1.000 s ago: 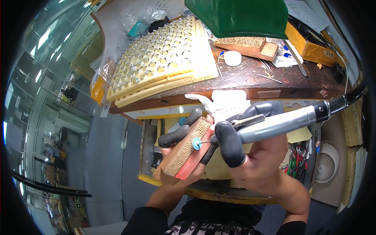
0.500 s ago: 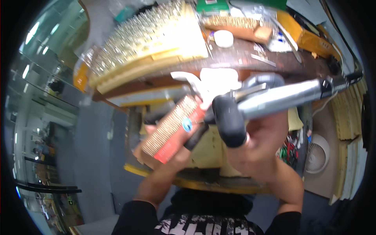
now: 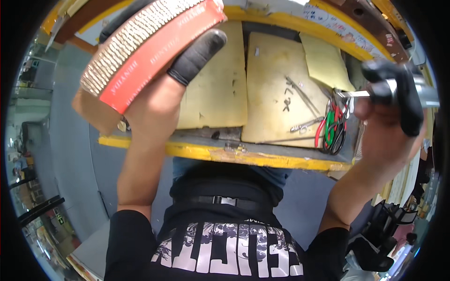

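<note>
My left hand (image 3: 157,107), with black finger covers, grips a wooden block (image 3: 91,107) high at the upper left. Along it run dense rows of small gold-coloured pieces (image 3: 131,44) beside a red strip (image 3: 117,93). My right hand (image 3: 386,126), also with black finger covers and slightly blurred, is closed round a silver rotary handpiece (image 3: 424,96) at the right, apart from the block. A thin metal part points left from the handpiece over the drawer; its tip is hard to make out.
An open drawer (image 3: 281,157) with a yellow front edge lies below my hands, holding yellowed sheets (image 3: 215,98), tweezers (image 3: 304,98) and several coloured-handled pliers (image 3: 330,126). The bench edge (image 3: 356,18) curves above it. A dark chair (image 3: 370,248) stands at the lower right.
The view has swung down toward the drawer and my body. The block has moved up and left in the picture; my right hand and handpiece have drawn away from it to the right.
</note>
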`<move>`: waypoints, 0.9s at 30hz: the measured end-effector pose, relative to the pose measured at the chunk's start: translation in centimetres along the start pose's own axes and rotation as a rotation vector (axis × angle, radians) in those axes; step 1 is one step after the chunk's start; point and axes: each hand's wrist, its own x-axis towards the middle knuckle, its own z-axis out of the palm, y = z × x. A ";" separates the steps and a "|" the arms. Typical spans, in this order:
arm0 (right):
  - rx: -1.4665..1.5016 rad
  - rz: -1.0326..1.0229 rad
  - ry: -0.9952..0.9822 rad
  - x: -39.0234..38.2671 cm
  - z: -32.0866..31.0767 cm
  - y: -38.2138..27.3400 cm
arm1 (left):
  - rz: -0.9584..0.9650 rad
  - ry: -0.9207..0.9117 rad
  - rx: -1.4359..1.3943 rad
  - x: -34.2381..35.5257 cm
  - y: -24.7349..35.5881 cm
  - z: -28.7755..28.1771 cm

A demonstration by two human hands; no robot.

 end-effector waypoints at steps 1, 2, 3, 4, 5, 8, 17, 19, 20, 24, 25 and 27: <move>-0.001 -0.006 -0.175 -0.4 -2.7 0.4 | -0.022 0.004 0.001 -0.7 0.3 -0.3; 0.091 0.086 -0.210 -1.3 -3.1 -0.4 | -0.025 0.013 -0.001 -1.3 0.4 -0.7; 0.027 0.174 -0.038 -2.3 -2.9 -1.2 | -0.028 0.021 -0.003 -1.9 0.4 -1.0; 0.110 0.158 0.036 -3.8 -2.8 -1.3 | -0.027 0.030 -0.010 -2.5 0.4 -1.4; 0.056 0.241 0.035 -4.7 -4.0 -1.4 | -0.041 0.036 -0.007 -3.0 0.2 -2.1; -0.058 0.363 -0.128 -7.2 -9.3 -1.2 | 0.014 0.034 0.128 -4.3 0.0 -4.3; -0.672 0.632 -0.167 -12.8 -17.6 -2.6 | 0.372 -0.138 0.757 -6.1 -0.5 -8.9; -0.797 0.642 -0.150 -14.1 -19.4 -1.4 | 0.523 -0.162 0.868 -5.9 0.0 -9.0; -0.867 0.651 -0.181 -14.2 -20.7 -0.8 | 0.523 -0.162 0.872 -5.9 0.0 -9.0; -1.170 0.620 -0.249 -14.5 -23.8 2.0 | 0.269 -0.167 0.605 -6.4 -0.5 -8.8; -1.170 0.622 -0.253 -14.2 -23.9 2.6 | 0.204 -0.170 0.540 -6.6 -0.6 -8.7; -1.140 0.598 -0.225 -13.4 -24.2 3.8 | 0.075 -0.171 0.409 -7.0 -0.9 -8.7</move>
